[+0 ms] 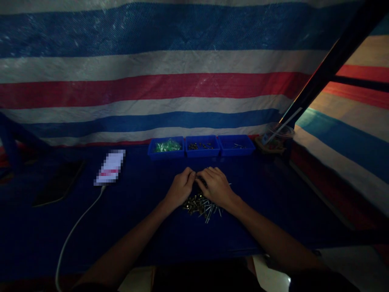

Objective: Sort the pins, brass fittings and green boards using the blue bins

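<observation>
My left hand (181, 185) and my right hand (215, 184) meet over the blue table, fingertips close together. Both are closed in a pinch; whatever lies between the fingers is too small and dark to make out. Just below and partly under my right hand is a loose pile of small metal pieces. Its left part is short brass-coloured pieces (191, 205), and toward the right lie long thin silver pins (209, 211) that look like nails or rivets. Part of the pile is hidden by my right hand.
Three blue trays stand in a row behind my hands: the left tray (166, 155) has green plastic-wrapped items, the middle tray (203, 153) small brass-coloured pieces, the right tray (238, 153) a few pins. A phone (111, 166) with a white cable (75, 226) lies left; a clear container (281, 132) stands right.
</observation>
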A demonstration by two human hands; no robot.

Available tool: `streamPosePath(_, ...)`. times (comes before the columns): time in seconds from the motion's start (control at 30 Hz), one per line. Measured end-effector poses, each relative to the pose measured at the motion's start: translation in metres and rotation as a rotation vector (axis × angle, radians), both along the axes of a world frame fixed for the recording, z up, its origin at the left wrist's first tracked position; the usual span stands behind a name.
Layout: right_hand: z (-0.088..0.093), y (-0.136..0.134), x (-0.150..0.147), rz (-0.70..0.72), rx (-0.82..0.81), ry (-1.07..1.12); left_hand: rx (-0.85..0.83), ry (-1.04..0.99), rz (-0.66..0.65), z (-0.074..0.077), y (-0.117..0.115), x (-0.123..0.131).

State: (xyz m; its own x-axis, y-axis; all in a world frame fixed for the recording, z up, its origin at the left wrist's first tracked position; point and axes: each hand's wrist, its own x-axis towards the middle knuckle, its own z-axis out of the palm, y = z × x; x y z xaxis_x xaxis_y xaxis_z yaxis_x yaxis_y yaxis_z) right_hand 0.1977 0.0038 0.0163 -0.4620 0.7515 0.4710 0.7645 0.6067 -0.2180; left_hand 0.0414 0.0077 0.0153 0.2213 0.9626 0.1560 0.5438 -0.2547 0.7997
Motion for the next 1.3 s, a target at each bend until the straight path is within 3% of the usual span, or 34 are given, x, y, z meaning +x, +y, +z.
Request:
streamPosePath(0.13, 0.007, 0.004, 0.009, 0.097, -0.042, 0.042, 0.05, 0.041, -0.022, -0.001, 0.001, -0.002)
streamPosePath(0.23, 0.024, 0.006, 0.02, 0.115, 0.044, 0.25, 0.103, 0.149, -0.053, -0.004, 0.004, -0.004)
streamPosePath(0.37, 0.055, 0.019, 0.036, -0.136, 0.335, 0.537, 0.243, 0.408, -0.153, -0.012, 0.012, -0.003)
streamPosePath(0.47, 0.068, 0.045, 0.042, -0.318, 0.396, 0.449, 0.283, 0.514, -0.197, -0.018, 0.016, -0.002)
streamPosePath(0.57, 0.061, 0.07, 0.041, -0.335, 0.211, 0.134, 0.253, 0.476, -0.202, -0.019, 0.017, -0.004)
streamPosePath(0.63, 0.05, 0.074, 0.038, -0.287, 0.086, 0.008, 0.178, 0.337, -0.189, -0.016, 0.018, -0.008)
streamPosePath(0.8, 0.023, 0.037, 0.031, 0.062, -0.009, 0.041, -0.151, -0.144, -0.042, -0.006, 0.018, -0.012)
streamPosePath(0.9, 0.014, 0.016, 0.028, 0.148, 0.019, 0.019, -0.22, -0.28, 0.059, -0.003, 0.013, -0.006)
streamPosePath(1.13, 0.009, 0.016, 0.02, 0.16, 0.077, 0.047, -0.221, -0.291, 0.04, 0.007, 0.007, 0.008)
streamPosePath(1.3, 0.028, 0.024, 0.03, 0.054, 0.255, 0.301, -0.11, -0.095, -0.074, 0.012, 0.021, 0.008)
